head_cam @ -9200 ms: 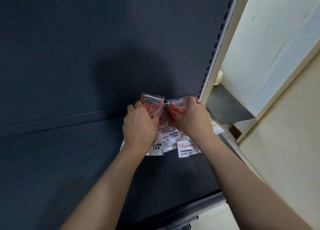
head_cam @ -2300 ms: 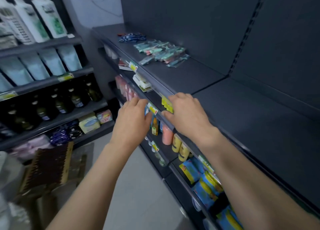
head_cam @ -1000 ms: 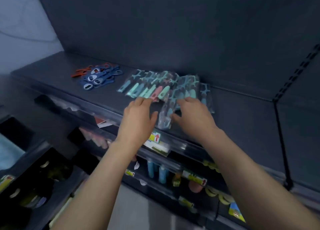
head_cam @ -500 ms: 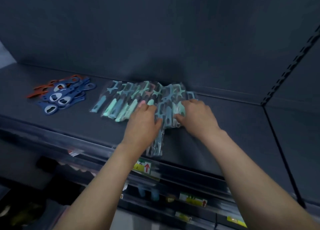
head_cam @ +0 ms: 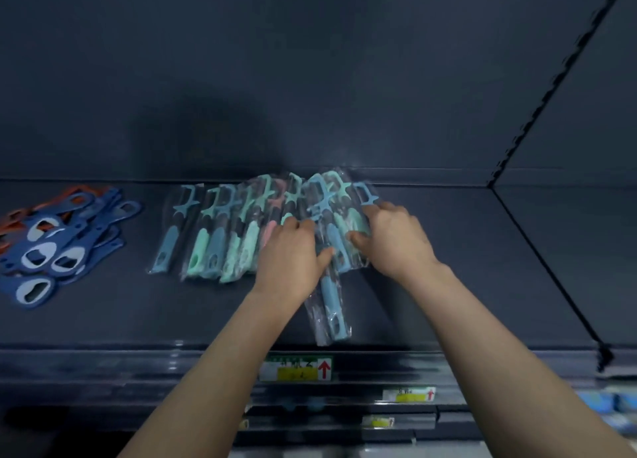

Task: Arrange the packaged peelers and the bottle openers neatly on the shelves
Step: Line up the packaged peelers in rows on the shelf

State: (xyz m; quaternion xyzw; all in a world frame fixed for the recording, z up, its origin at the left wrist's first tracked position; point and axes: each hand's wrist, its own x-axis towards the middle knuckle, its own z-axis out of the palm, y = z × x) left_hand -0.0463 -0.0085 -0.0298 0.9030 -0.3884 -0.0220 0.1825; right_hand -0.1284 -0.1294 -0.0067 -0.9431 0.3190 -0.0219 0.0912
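Observation:
Several packaged peelers, with teal, blue and pink handles in clear sleeves, lie in an overlapping row on the dark shelf. My left hand presses on the packets at the middle right of the row, its thumb spread out to the right. My right hand lies on the row's right end, index finger stretched towards the back. Between my thumbs, one blue peeler packet sticks out towards the shelf's front edge. A loose pile of blue and orange bottle openers lies at the far left.
The shelf's back panel rises just behind the peelers. A slotted upright and a seam divide this shelf from the bay on the right. Price labels sit on the front rail, with lower shelves beneath.
I turned from the red packets to this shelf. Within the last second both hands reached onto the peeler row and settled on its right part; one blue packet now juts forward.

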